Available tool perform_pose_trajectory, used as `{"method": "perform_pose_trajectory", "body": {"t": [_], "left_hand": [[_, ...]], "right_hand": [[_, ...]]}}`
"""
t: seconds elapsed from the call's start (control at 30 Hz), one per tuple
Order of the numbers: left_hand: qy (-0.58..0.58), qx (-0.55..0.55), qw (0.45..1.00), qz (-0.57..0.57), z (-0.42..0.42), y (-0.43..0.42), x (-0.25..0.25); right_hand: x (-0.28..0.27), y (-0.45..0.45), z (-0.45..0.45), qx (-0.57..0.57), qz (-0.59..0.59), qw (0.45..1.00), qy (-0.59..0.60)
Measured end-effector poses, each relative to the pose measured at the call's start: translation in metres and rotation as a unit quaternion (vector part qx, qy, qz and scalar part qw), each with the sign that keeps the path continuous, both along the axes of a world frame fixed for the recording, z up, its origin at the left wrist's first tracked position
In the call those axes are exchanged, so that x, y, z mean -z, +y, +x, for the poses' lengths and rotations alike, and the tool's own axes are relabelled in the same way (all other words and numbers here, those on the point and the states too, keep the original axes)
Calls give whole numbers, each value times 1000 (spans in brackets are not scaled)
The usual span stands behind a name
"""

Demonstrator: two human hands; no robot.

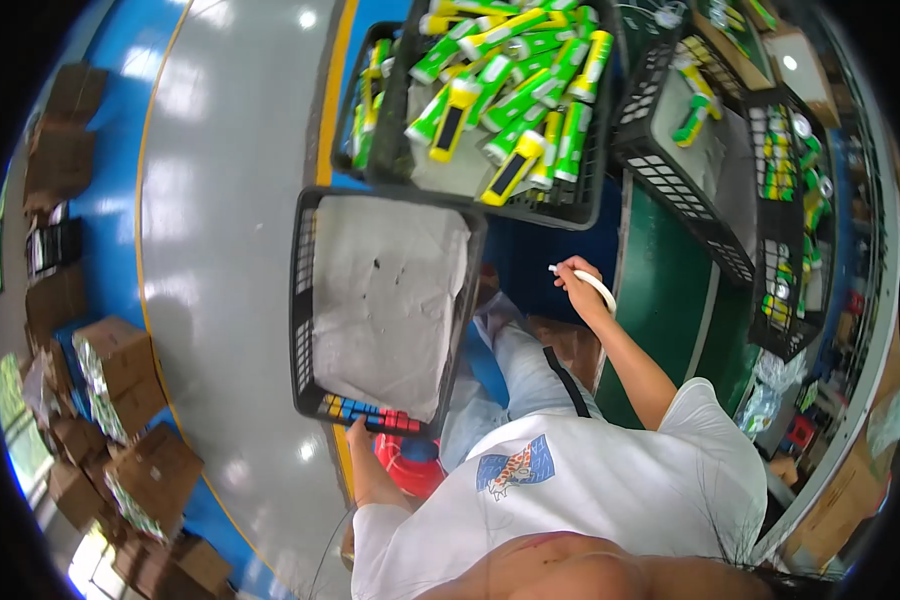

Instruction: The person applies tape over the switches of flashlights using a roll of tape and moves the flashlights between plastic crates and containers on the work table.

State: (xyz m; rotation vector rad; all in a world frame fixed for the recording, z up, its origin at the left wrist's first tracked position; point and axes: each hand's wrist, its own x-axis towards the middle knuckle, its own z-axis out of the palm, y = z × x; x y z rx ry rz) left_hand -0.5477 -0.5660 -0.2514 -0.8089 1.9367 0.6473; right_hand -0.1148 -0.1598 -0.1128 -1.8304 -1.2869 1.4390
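My left hand is at the near rim of a black plastic crate, closed against its edge with the fingers partly hidden. A grey sheet with a few dark marks lines that crate. Small blue, yellow and red blocks show along its near wall. My right hand is closed around a white curved strip, whose kind I cannot make out. Beyond the lined crate stands another black crate, heaped with green and yellow flashlights.
At the right, one black crate holds a few flashlights, and another contains more. A smaller crate sits at the far left of the heap. Cardboard boxes line the left side. A red stool is beside my legs.
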Motion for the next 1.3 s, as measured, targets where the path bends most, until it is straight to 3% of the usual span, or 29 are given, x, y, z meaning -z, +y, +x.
{"method": "perform_pose_trajectory", "body": {"t": [0.1, 0.13, 0.2, 0.27, 0.33, 0.43, 0.53, 0.57, 0.6, 0.67, 0.73, 0.77, 0.87, 0.9, 0.93, 0.97, 1.0, 1.07, 1.13, 1.17, 1.2, 1.27, 1.3], "left_hand": [[48, -25, 998, 21, 8, 1, -8], [39, -37, 998, 14, 8, 1, -5], [-3, -20, 999, 26, 7, -4, 1], [-60, -11, 997, 48, 10, -11, 3], [-87, -24, 993, 82, 21, -16, 3], [-103, -64, 987, 103, 54, -43, 20], [-186, -148, 955, 175, 107, -67, 42], [-225, -200, 934, 194, 131, -59, 43], [-218, -185, 950, 128, 155, -24, 14], [-331, -291, 882, 167, 203, 2, 21], [-362, -389, 835, 146, 257, 51, 7], [-372, -373, 818, 232, 282, 77, -9], [-485, -480, 683, 261, 347, 153, -33], [-480, -445, 698, 289, 350, 184, -77], [-501, -344, 697, 381, 349, 203, -100], [-515, -237, 679, 466, 350, 216, -116], [-595, -266, 641, 406, 342, 223, -125], [-642, -140, 604, 450, 329, 218, -122], [-534, 79, 702, 465, 284, 222, -136], [-385, 168, 779, 466, 262, 233, -149], [-246, 232, 803, 491, 236, 251, -153], [97, 293, 777, 549, 179, 309, -154], [306, 338, 693, 558, 145, 348, -140]], "right_hand": [[26, -32, -15, -135, -66, 988, -28], [35, -46, -27, -183, 37, 982, -4], [53, -58, -55, -281, 125, 951, 14], [62, -53, -96, -317, 4, 947, 53], [70, -58, -135, -276, -46, 960, 30], [79, -73, -176, -258, 141, 950, -103], [80, -54, -210, -252, 196, 947, -21], [75, -41, -221, -293, 232, 926, -56], [69, -25, -233, -332, 267, 900, -92], [75, 6, -255, -415, 329, 823, -208], [84, 29, -269, -439, 392, 776, -227], [82, 39, -273, -446, 399, 755, -268], [58, 57, -270, -427, 446, 711, -335], [49, 59, -265, -419, 459, 697, -358], [46, 59, -257, -380, 489, 710, -334], [32, 54, -245, -342, 558, 683, -325], [14, 48, -228, -346, 580, 672, -303], [-21, 31, -186, -361, 514, 750, -207], [-48, 15, -137, -268, 432, 848, -147], [-56, 13, -110, -180, 412, 884, -129], [-60, 18, -85, -96, 401, 902, -127], [-59, 40, -33, 19, 387, 908, -162], [-58, 56, -13, 37, 384, 909, -160]]}}
